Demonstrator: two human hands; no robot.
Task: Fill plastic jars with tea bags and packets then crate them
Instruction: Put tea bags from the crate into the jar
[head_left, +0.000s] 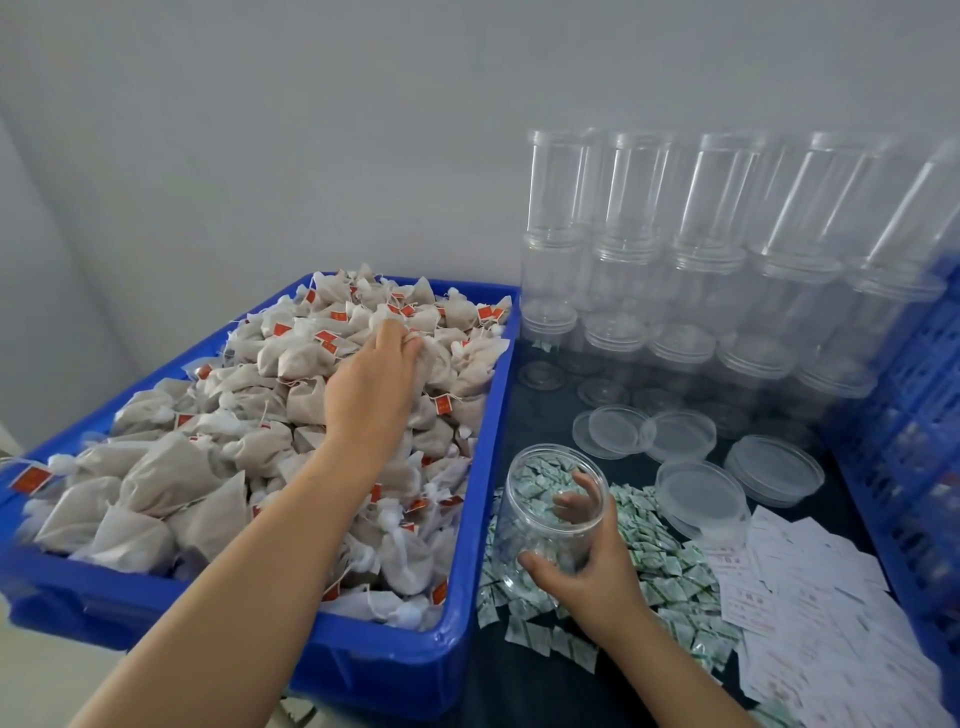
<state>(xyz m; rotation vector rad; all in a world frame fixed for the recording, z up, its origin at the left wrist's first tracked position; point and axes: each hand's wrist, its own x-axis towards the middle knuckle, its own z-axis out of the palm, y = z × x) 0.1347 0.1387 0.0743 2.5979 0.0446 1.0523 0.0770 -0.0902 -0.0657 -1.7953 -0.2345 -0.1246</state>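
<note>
Head view: the filling step is in hand. The left hand (382, 358) closes on tea bags (291, 364) in the blue bin (483, 467), seemingly one or two. The right hand (587, 556) grips an empty jar (545, 514), tilted over green packets (665, 561) on the bench (545, 405). Next: carry the bags across into the jar's mouth.

The left hand (371, 384) reached into the blue plastic crate (467, 519), its fingers (397, 332) pinching a beige cloth tea bag (428, 358). The right hand (587, 561) gripped a clear, tilted plastic jar (545, 509) above small green-white packets (660, 561) on the table (545, 691).
</note>
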